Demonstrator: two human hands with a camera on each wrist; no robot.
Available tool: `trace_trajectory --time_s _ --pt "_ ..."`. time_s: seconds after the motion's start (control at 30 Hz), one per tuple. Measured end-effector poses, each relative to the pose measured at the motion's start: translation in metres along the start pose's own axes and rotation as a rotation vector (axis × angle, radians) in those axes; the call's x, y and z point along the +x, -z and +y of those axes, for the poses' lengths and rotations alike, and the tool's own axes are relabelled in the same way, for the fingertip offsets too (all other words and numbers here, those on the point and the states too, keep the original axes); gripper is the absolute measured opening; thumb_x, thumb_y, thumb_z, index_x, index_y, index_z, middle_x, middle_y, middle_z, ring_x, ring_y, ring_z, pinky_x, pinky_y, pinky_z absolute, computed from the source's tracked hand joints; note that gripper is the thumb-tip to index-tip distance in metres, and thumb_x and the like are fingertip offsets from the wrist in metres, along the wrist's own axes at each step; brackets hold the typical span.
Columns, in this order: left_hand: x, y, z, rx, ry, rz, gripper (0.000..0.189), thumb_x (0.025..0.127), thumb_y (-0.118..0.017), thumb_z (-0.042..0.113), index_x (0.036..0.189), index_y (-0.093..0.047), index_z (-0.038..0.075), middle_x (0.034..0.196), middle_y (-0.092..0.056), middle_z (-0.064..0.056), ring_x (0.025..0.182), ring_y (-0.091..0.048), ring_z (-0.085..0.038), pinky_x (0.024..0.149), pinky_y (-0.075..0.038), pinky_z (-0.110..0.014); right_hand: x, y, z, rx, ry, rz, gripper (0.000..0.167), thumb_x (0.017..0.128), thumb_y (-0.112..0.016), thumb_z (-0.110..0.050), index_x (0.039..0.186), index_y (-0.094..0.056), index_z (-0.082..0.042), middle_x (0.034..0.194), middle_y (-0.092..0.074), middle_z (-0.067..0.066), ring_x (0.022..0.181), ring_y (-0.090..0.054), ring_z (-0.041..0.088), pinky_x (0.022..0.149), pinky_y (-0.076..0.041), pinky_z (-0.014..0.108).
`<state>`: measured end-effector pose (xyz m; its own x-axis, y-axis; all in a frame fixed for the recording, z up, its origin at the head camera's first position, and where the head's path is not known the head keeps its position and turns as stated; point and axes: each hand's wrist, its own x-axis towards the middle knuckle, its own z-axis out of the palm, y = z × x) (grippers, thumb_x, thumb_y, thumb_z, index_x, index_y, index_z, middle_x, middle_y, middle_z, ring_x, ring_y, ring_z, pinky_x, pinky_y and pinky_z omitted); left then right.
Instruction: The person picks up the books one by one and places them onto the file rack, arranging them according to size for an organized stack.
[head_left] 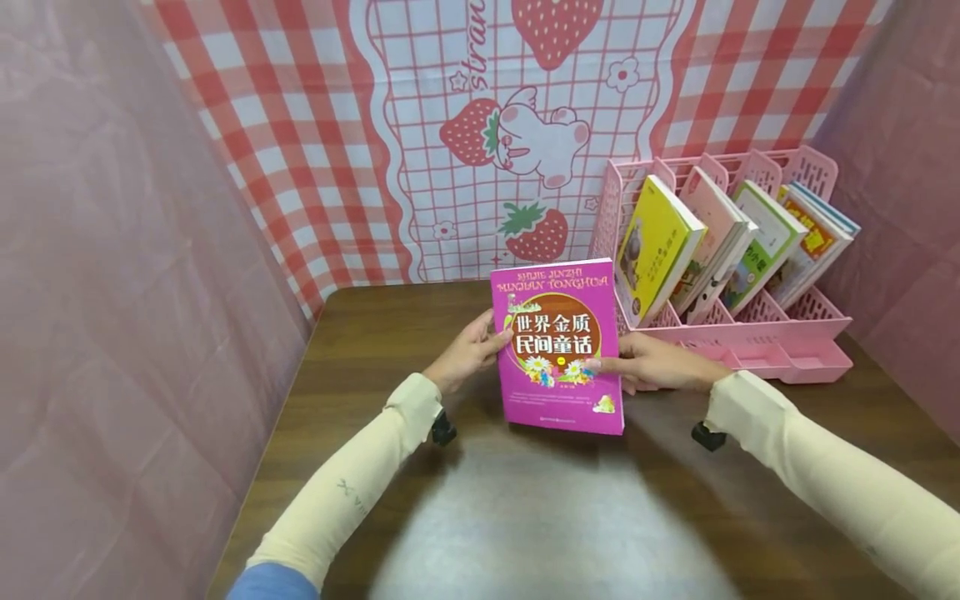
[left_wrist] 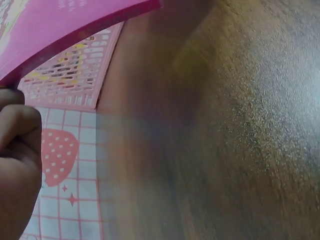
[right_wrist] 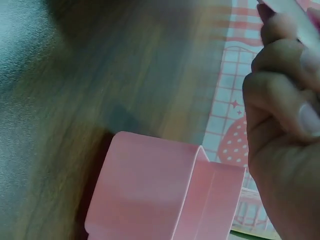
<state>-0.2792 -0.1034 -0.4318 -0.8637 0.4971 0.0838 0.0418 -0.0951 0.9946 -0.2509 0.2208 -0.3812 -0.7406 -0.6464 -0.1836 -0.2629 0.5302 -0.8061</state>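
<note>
A magenta paperback book with a brown oval and white Chinese title is held up over the table, its front cover toward the head camera. My left hand grips its left edge, thumb on the cover. On the opposite edge my right hand holds it, thumb lying on the cover and fingers behind. In the left wrist view the book reaches across the top left, above the curled left hand. The right wrist view shows the right hand's curled fingers and only a sliver of the book.
A pink book rack stands at the right, several books leaning in its slots, among them a yellow book at its left end. Behind the wooden table hangs a strawberry-patterned cloth. Pink curtains flank both sides.
</note>
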Motion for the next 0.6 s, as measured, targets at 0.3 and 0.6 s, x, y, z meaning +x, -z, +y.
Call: trace_trajectory --time_s 0.3,0.6 --pt "0.013 -0.012 -0.01 0.088 0.006 0.113 0.035 0.109 -0.053 0.037 0.116 -0.057 0.002 0.064 -0.051 0.004 0.048 -0.038 -0.006 0.046 -0.033 -0.021 -0.012 0.0 0.01 -0.026 0.031 0.088 0.039 0.104 -0.061 -0.039 0.081 -0.065 -0.008 0.052 -0.052 0.005 0.038 -0.041 0.011 0.037 -0.041 0.031" --pt "0.026 -0.018 -0.016 0.137 0.078 0.145 0.054 0.109 -0.044 0.05 0.099 -0.065 0.002 0.086 -0.067 -0.006 0.044 -0.036 -0.005 0.042 -0.028 -0.021 -0.035 0.002 0.021 0.012 0.008 0.268 0.026 0.104 -0.063 -0.037 0.109 -0.072 -0.013 0.059 -0.058 0.017 0.04 -0.046 0.015 0.036 -0.042 0.035"
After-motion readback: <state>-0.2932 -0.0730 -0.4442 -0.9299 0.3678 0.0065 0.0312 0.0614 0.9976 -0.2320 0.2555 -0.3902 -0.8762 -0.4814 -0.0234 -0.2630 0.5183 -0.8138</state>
